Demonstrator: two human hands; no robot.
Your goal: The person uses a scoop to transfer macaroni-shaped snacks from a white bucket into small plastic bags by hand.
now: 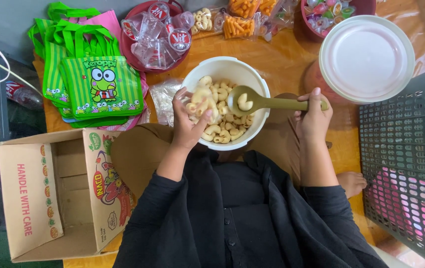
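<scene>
Head view, looking down at a seated person in black sleeves. One dark plastic crate [411, 168] at right, perforated walls, pink things showing through the holes. One open cardboard box [49, 193] at lower left, brown, red lettering on its flap, a colourful fruit picture on the side panel. One stack of green striped tote bags [93, 84] at upper left, each with a cartoon frog print on the front; exact count cannot be told, with a pink one beneath. One round white lid [366, 57] at upper right, lying on a container. One white bowl [227, 72] at centre in the lap, holding many pale curled snack pieces [225, 121]. Two red basins: one [135, 57] behind the bowl filled with small clear cups with red-and-white seals, one [364, 7] at top right with small mixed-colour sweets. Several clear packets of orange and pale snacks [237, 25] along the top edge. One olive spoon [254, 101] over the bowl, carrying one snack piece. Right hand [314, 116] closed around the spoon handle at the bowl's right rim. Left hand [187, 121] inside the bowl's left side, fingers curled, gripping a few snack pieces. One clear bag [163, 97] just left of the bowl.
</scene>
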